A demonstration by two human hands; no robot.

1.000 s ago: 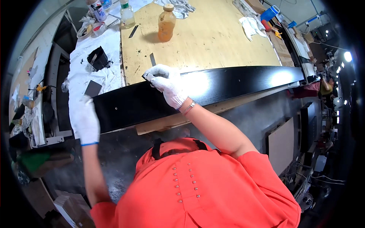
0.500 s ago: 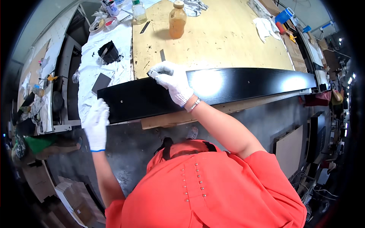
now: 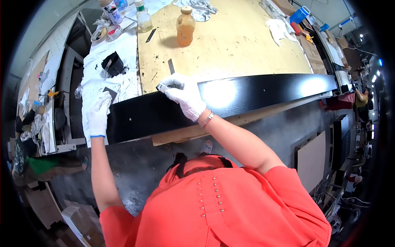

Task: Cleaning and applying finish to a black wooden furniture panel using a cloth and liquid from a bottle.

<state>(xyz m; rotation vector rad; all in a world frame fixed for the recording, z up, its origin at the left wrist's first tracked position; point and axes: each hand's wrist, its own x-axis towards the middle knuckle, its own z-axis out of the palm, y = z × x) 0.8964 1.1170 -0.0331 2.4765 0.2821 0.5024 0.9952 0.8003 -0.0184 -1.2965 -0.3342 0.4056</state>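
Observation:
A long glossy black board (image 3: 247, 92) lies along the near edge of the table, with small holes in its face. My right hand (image 3: 184, 96), in a white knit glove, is over its far edge. Thumb and fingers are pinched together there on a small dark piece, mostly hidden. My left hand (image 3: 98, 114), gloved alike, is beside the board's left end. Its fingers stretch forward over the near part of a dark grey flat square (image 3: 110, 93) on the white cloth. Whether the fingertips touch the square cannot be told.
Behind the board stand a bottle of orange-brown liquid (image 3: 186, 29) and a clear bottle (image 3: 143, 18). Thin dark strips (image 3: 171, 66) lie on the yellowish tabletop (image 3: 234, 45). A black cup (image 3: 113, 64) tilts on the stained white cloth (image 3: 92, 70). A white rag (image 3: 281, 31) lies far right.
My left hand has moved forward from the board's left end and now covers part of the grey square. My right hand stays pinched at the board's far edge. The view has shifted slightly.

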